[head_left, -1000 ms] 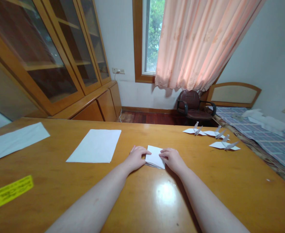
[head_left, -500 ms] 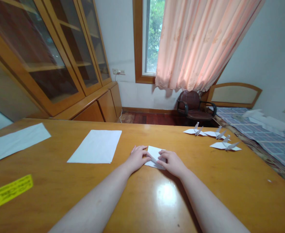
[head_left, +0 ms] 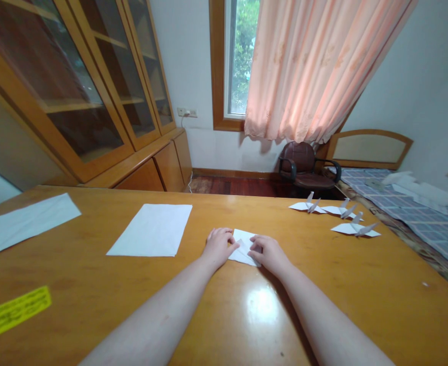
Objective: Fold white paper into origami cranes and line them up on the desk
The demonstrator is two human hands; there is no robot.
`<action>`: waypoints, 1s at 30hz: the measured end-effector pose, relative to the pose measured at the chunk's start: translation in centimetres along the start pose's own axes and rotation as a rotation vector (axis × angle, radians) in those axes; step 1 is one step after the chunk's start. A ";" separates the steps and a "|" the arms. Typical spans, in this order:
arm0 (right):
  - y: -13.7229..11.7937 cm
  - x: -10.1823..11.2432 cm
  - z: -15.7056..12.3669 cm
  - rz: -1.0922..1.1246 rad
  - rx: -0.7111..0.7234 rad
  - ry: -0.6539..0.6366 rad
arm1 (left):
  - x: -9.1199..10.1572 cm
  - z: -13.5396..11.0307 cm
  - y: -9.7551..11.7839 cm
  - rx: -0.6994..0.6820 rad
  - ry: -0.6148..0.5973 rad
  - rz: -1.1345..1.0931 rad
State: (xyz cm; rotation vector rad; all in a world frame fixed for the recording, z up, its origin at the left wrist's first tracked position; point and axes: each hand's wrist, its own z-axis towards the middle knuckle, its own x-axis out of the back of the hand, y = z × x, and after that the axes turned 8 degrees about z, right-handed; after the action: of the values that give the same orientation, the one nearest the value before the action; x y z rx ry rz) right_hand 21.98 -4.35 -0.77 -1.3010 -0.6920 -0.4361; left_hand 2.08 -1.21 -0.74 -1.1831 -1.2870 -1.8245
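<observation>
A small folded sheet of white paper (head_left: 243,237) lies on the wooden desk between my hands, with a crease or flap across its middle. My left hand (head_left: 219,247) holds its left edge, thumb on the paper and fingers curled beside it. On the opposite side, my right hand (head_left: 268,252) grips the right edge with bent fingers and thumb; that edge is partly hidden under the hand. Three folded paper cranes (head_left: 308,205) with spread wings stand at the right back of the desk.
A stack of white paper (head_left: 151,231) lies left of my hands, and a long white strip of paper (head_left: 25,223) sits farther left. A yellow strip with dark writing (head_left: 16,312) is at near left. Beyond the desk (head_left: 224,315) are a chair (head_left: 302,162) and a bed (head_left: 418,203).
My left hand has shifted slightly right, its thumb now lower on the paper. The flap between my hands lies a little differently. My right hand has barely moved.
</observation>
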 end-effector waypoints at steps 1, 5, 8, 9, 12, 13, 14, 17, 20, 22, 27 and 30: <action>0.1 0.0 0.0 0.004 0.000 0.004 | 0.0 0.0 0.0 0.001 0.002 0.002; 0.1 -0.2 0.1 -0.004 0.012 0.016 | 0.0 0.2 0.2 0.018 0.004 0.003; 0.0 -0.4 0.2 -0.033 0.021 0.026 | -0.1 0.3 0.3 0.033 0.004 0.004; -0.1 -0.4 0.2 -0.043 0.020 0.030 | -0.1 0.3 0.2 0.032 0.008 0.006; -0.2 -0.5 0.3 -0.065 0.007 0.026 | -0.3 0.3 0.1 0.033 0.022 0.018; -0.2 -0.5 0.4 -0.070 -0.001 0.017 | -0.3 0.3 0.1 0.037 0.025 0.022; -0.2 -0.4 0.4 -0.072 -0.007 0.004 | -0.3 0.3 0.1 0.043 0.028 0.027; 0.1 -0.1 0.5 -0.064 -0.017 -0.042 | -0.3 0.3 0.1 0.053 0.030 0.033; 0.6 0.4 0.5 -0.028 -0.024 -0.089 | -0.3 0.2 0.2 0.058 0.018 0.029; 0.9 0.7 0.4 0.015 -0.031 -0.119 | -0.3 0.2 0.2 0.057 0.017 0.030; 1.0 1.1 0.0 0.134 -0.036 -0.138 | 0.0 0.3 0.1 0.091 0.048 0.076; 1.1 1.1 -0.1 0.151 -0.035 -0.132 | 0.4 -0.5 0.7 0.050 0.120 0.139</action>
State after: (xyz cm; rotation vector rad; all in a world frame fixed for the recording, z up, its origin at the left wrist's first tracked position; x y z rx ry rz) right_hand 23.48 -4.06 -0.85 -1.4138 -0.6928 -0.2425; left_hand 2.37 -1.91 -0.11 -1.0909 -1.1471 -1.7259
